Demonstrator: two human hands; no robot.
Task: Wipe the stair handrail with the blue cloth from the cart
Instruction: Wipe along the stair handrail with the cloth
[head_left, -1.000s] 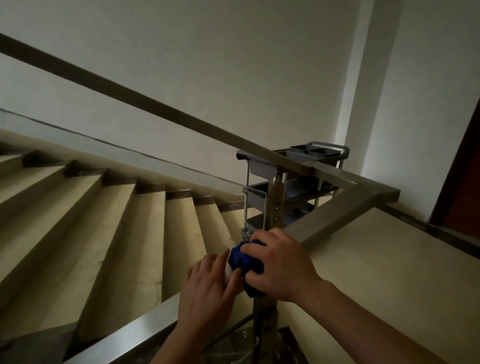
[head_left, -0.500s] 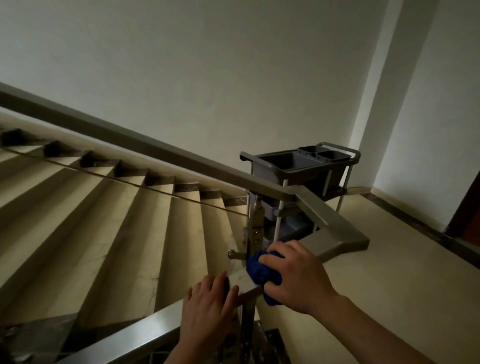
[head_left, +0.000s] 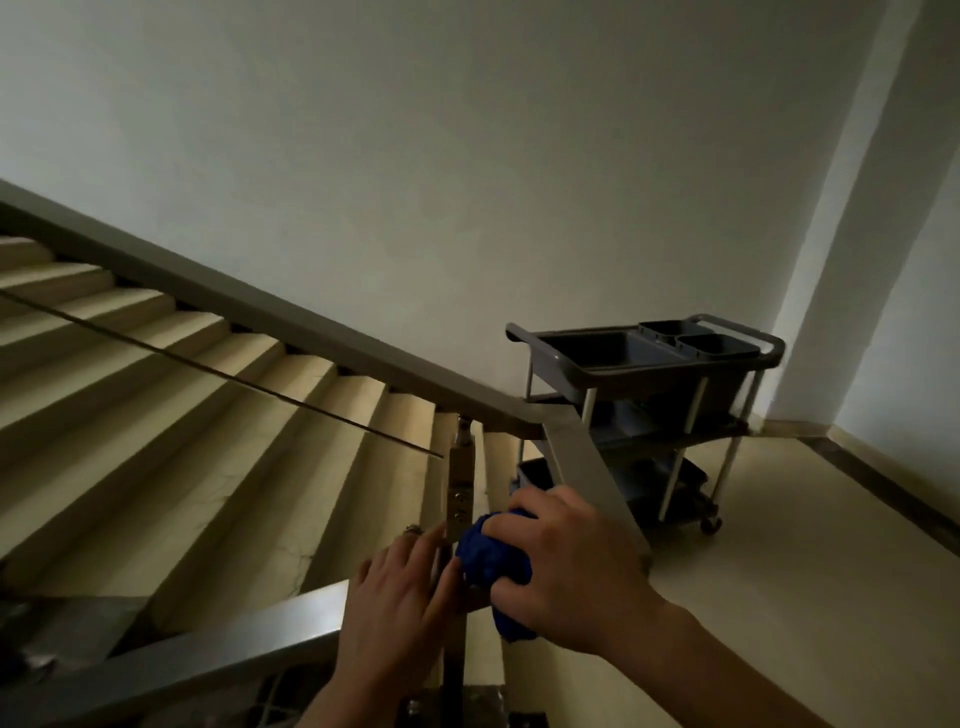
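Sliding along the metal handrail (head_left: 249, 631), the right hand (head_left: 576, 577) has carried the blue cloth (head_left: 491, 558) past the upright post (head_left: 461, 483) toward the corner, lower centre of the frame.

Its grip is curled tight around the bunched cloth, pressing it onto the rail's top face where the rail bends up toward the landing. The left hand (head_left: 400, 603) has followed, now lying flat with fingers spread on the rail just beside the cloth. At right of centre the grey cart (head_left: 649, 364) has come into fuller view and stands well apart. By this showing the wipe is under way, with the rising rail at upper left apparently yet to be covered.
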